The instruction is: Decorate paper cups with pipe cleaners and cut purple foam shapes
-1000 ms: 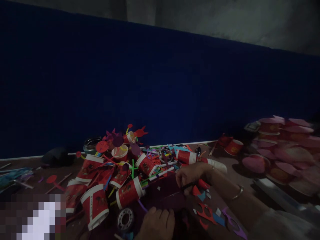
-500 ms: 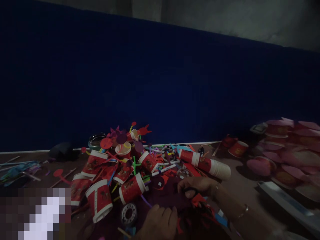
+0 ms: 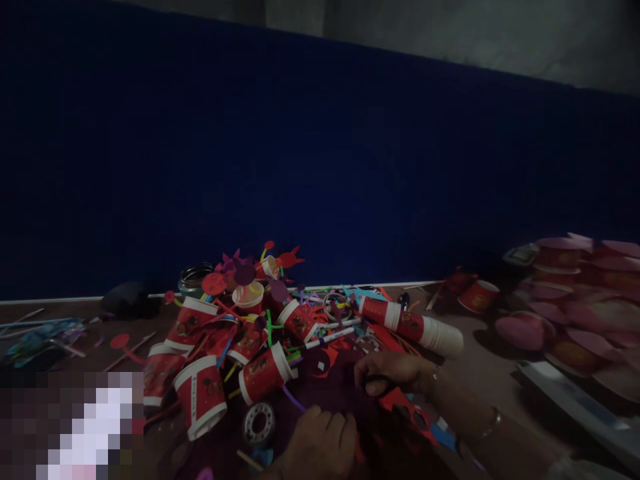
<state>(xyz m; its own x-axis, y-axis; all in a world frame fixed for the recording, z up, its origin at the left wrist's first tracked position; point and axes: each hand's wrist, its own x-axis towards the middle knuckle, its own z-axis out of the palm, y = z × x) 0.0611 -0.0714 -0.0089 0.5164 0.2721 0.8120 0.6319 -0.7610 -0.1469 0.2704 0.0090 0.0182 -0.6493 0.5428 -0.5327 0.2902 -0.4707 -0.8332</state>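
My right hand (image 3: 385, 370) is closed with a black loop around the thumb, which looks like the handle of a pair of scissors (image 3: 377, 379); the blades are too dark to make out. My left hand (image 3: 323, 437) has its fingers curled at the bottom of the view. A bit of red paper (image 3: 359, 450) shows at its fingertips. Beneath both hands spreads a dark purple sheet (image 3: 330, 393). Left of my left hand lies a roll of tape (image 3: 259, 424). A red paper cup (image 3: 265, 375) rests on its side beyond it.
A heap of red paper cups (image 3: 200, 393) with paper cutouts covers the left. A stack of nested cups (image 3: 425, 333) lies behind my right hand. Pink-topped cups (image 3: 565, 300) are piled at the right, near a long pale box (image 3: 575, 407). A blue panel (image 3: 320, 167) rises behind.
My right hand has shifted very slightly, still closed around the black handle. My left hand stays almost in place. The view has tilted a little.
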